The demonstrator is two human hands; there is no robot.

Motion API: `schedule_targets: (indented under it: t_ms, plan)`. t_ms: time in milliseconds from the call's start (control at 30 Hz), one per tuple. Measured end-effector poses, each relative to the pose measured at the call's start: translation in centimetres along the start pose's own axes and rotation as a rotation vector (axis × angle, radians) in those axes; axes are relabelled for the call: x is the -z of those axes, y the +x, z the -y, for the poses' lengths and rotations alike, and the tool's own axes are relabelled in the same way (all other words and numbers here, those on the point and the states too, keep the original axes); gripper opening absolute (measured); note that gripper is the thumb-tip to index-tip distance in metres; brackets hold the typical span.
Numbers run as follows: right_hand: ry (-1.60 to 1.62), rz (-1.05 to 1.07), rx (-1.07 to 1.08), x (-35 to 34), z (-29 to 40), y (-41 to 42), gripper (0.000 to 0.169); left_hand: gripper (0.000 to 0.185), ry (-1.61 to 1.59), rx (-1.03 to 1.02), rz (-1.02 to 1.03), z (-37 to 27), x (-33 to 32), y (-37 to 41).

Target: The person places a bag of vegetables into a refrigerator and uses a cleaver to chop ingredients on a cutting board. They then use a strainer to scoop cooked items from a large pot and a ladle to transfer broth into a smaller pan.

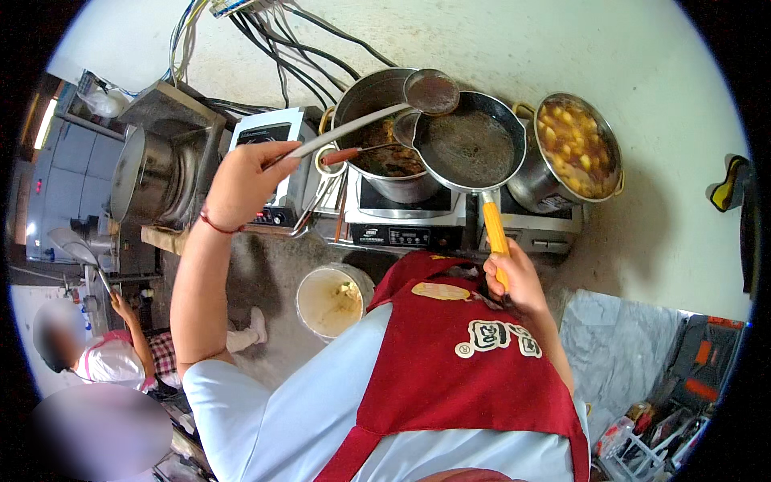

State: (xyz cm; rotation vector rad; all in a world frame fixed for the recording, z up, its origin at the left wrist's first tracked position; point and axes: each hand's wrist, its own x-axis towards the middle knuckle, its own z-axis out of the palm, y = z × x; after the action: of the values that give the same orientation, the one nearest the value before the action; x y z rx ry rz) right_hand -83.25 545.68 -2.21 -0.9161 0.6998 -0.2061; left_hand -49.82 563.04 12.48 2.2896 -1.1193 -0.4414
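My left hand (pixel 250 181) grips the handle of a long metal ladle (pixel 355 128). Brown liquid shows in its bowl, which overlaps the rims of the big pot and the pan in this view. In my right hand (pixel 518 274) is the yellow handle of a black frying pan (pixel 473 147) holding a thin dark liquid. The pan overlaps the edge of a large steel pot (pixel 394 187) with dark contents. A red-handled utensil (pixel 340 156) lies across that pot, its far end partly behind the pan. Beside the pan, a second pot (pixel 578 147) holds yellowish chunks in brown broth.
Induction cookers (pixel 409 234) stand under the pots. Tongs (pixel 304 220) lie left of them. A white bucket (pixel 334 301) with pale scraps stands on the floor. Black cables (pixel 325 42) run down the wall. At far left, another person (pixel 111 361) holds a wok spatula (pixel 75 244).
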Motion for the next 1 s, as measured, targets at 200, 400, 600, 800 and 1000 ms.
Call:
schedule_targets:
  t_ms: [200,400,600,800,1000]
  plan:
    - [0.001,-0.017,-0.006,-0.2,0.1,-0.1,0.026,0.029,0.481,-0.395,-0.257,-1.6,-2.4,-1.3]
    - [0.041,-0.025,-0.039,0.0,-0.2,-0.2,0.027,0.04,0.75,-0.628,-0.428,0.1,-3.7,-2.1]
    - [0.029,-0.024,-0.049,0.0,-0.1,-0.2,0.032,0.031,0.299,-0.328,-0.292,1.6,-5.4,-2.1]
    - [-0.014,-0.042,-0.051,-0.1,0.0,-0.2,0.036,0.028,-0.003,0.005,-0.206,2.9,-6.8,0.4]
    - [0.015,-0.017,-0.054,-0.3,0.4,-0.4,0.034,0.02,0.508,-0.069,-0.163,5.3,-12.2,4.2]
